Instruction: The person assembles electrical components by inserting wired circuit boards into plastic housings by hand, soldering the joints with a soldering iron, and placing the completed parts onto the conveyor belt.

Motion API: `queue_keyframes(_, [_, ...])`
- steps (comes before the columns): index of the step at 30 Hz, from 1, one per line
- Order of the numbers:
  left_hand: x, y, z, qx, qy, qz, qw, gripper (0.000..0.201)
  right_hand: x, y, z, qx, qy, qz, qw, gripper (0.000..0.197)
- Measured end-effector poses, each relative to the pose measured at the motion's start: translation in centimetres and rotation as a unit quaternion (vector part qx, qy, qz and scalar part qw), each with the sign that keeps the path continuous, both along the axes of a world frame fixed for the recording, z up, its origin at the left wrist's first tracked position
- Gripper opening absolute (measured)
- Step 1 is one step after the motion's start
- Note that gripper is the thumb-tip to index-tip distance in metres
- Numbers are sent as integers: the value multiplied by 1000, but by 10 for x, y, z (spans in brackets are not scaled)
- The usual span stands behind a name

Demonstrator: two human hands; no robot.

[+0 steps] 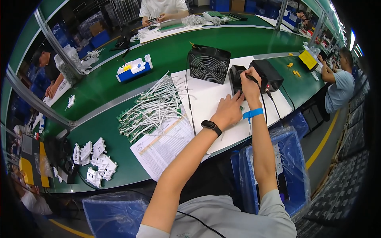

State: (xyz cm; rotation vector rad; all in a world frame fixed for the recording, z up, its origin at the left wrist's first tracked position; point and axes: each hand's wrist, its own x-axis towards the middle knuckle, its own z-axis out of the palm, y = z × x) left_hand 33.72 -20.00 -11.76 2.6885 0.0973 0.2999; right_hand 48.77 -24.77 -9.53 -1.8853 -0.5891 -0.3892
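Between your right thumb and fingers: dark pen-shaped tool (pixel 253 78), tip hidden | your right hand (pixel 251 90) pinches it beside the black holder (pixel 235 73) | your left hand (pixel 228 110) reaches toward that holder, fingers extended, grip unclear | right of your right hand: black box (pixel 270 73) | left of your left hand: white wires (pixel 152 109)

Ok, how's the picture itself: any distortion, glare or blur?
Head view: fisheye-bowed metal frame at left, black corners; head view: glaring ceiling lights at upper right; head view: left hand and right hand fairly sharp, print on the paper sheet too small to read.
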Motion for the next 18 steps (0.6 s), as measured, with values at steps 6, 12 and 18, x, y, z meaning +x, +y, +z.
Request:
queue_keyframes(6, [1, -4, 6, 13, 33, 12, 999, 73, 4, -10, 22, -54, 172, 37, 983, 21])
queue_keyframes(12, [-2, 9, 8, 26, 48, -4, 998, 74, -50, -62, 60, 78, 113, 52, 989, 12])
queue_keyframes(18, [-36, 44, 4, -29, 21, -34, 999, 74, -74, -120, 72, 163, 143, 142, 966, 23])
